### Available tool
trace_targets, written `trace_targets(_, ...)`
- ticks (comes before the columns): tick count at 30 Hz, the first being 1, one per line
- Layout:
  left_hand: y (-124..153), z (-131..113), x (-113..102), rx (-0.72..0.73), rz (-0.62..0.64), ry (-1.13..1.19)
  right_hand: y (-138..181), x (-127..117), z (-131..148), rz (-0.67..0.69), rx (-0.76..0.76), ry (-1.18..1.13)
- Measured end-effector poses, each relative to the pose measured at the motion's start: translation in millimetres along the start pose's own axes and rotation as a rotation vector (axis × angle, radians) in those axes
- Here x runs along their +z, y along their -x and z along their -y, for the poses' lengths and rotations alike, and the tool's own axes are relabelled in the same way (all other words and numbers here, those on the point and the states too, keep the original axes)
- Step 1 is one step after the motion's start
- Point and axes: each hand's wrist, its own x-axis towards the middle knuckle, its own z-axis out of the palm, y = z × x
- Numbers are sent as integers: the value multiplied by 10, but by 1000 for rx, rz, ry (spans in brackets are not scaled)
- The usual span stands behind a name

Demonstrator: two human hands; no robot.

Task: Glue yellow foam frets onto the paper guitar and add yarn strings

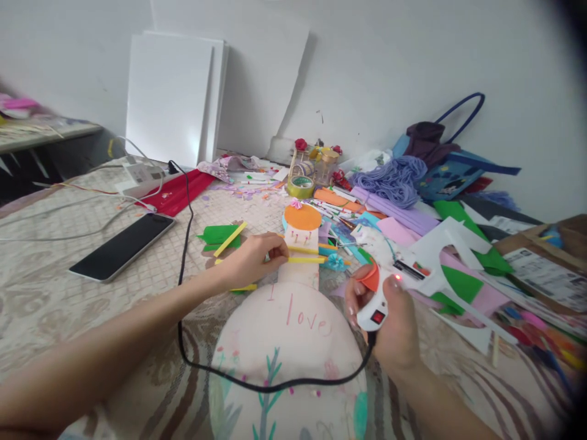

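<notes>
The yellow strip [305, 260] crosses the painted board [293, 348] at three o'clock from your left hand [257, 260], whose fingertips pinch its end. At four o'clock, your right hand [400, 324] wraps the glue gun [376, 305].

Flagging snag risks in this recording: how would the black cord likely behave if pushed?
The black cord would probably bend easily yet spring a little, given its smooth, wide curves. It may tug at the glue gun in the right hand, since it joins the handle. Pushed down, it could brush the decorated board it crosses.
</notes>
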Motion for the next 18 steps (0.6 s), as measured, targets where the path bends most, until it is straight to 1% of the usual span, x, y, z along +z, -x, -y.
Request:
trace_targets(6, -10, 50, 8, 49, -26, -91, 0, -10, -11, 9, 8, 33)
trace_targets(12, -3, 29, 6, 67, 15, -73, 6, -20, -16, 24, 28, 61)
trace_targets(18, 6, 19, 7, 60, 19, -66, 11, -40, -25, 37, 32, 85)
